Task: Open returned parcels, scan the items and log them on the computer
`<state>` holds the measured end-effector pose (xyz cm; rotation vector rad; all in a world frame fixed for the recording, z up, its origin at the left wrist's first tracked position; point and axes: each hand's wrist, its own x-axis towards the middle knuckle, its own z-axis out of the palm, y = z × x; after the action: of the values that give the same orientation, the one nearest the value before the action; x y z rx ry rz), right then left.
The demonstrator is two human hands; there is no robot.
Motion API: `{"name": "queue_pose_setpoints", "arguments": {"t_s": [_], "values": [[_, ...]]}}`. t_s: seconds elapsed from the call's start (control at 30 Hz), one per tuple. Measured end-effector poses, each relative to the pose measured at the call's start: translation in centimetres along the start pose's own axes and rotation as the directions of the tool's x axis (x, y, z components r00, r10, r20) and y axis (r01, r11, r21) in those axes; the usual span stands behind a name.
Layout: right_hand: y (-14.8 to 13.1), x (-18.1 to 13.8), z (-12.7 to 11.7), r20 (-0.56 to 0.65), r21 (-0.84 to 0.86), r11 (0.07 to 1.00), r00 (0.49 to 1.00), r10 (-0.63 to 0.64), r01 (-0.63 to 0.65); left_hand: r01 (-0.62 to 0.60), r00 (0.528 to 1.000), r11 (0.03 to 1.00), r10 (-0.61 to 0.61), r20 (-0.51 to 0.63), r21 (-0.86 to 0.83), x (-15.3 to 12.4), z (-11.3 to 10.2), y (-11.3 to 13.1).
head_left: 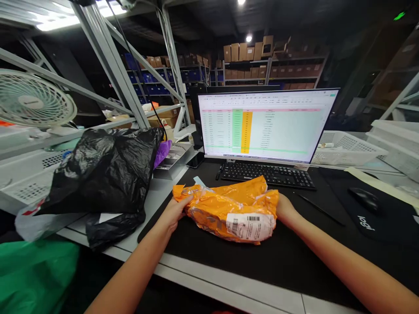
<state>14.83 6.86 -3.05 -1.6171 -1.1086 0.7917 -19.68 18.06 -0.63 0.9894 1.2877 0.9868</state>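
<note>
An orange plastic mailer parcel [229, 207] with a white barcode label [250, 224] lies on the black desk mat [278, 257] in front of the keyboard. My left hand [175, 211] grips its left end, fingers curled over the crumpled edge. My right hand [285, 208] holds the right end, mostly hidden behind the parcel.
A black keyboard [268, 173] and a monitor [265, 126] showing a spreadsheet stand behind the parcel. Black plastic bags [108, 170] are piled at the left, a green bag [32, 274] below them. A mouse [365, 198] sits at right, white baskets [347, 148] beyond, a fan [32, 100] far left.
</note>
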Motion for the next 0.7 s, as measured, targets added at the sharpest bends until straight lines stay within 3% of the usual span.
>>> {"name": "queue_pose_setpoints", "arguments": {"t_s": [0.1, 0.17, 0.23, 0.33, 0.43, 0.5, 0.6, 0.7], "values": [[-0.2, -0.4, 0.2, -0.064, 0.016, 0.989, 0.987, -0.148, 0.15, -0.046, 0.993, 0.986, 0.062, 0.099, -0.161, -0.7, -0.6, -0.9], [-0.8, -1.5, -0.1, -0.128, 0.012, 0.95, 0.942, -0.309, 0.313, -0.101, 0.983, 0.96, 0.137, 0.124, -0.261, -1.2, -1.0, -1.8], [-1.4, -2.6, -0.9, -0.206, 0.005, 0.915, 0.896, -0.393, 0.402, -0.162, 0.973, 0.924, 0.207, 0.098, -0.348, -1.8, -1.5, -2.8], [-1.8, -3.5, -2.8, -0.235, 0.169, 0.943, 0.941, -0.244, 0.286, -0.227, 0.967, 0.861, 0.255, 0.0, -0.455, -2.3, -1.9, -3.9], [-1.5, -3.4, -4.8, -0.176, 0.38, 0.918, 0.983, -0.05, 0.114, -0.252, 0.967, 0.814, 0.233, -0.104, -0.524, -2.6, -2.0, -4.4], [-1.1, -3.5, -5.7, -0.128, 0.445, 0.894, 0.992, 0.004, 0.054, -0.245, 0.969, 0.817, 0.226, -0.101, -0.522, -2.9, -1.9, -4.4], [-0.8, -4.4, -6.2, 0.113, 0.428, 0.901, 0.993, 0.033, -0.079, -0.231, 0.968, 0.856, 0.248, -0.023, -0.463, -3.5, -1.5, -4.3], [-0.5, -5.3, -5.5, 0.374, 0.242, 0.962, 0.927, 0.026, -0.124, -0.215, 0.969, 0.888, 0.247, 0.028, -0.406, -4.0, -1.2, -4.3]]}}
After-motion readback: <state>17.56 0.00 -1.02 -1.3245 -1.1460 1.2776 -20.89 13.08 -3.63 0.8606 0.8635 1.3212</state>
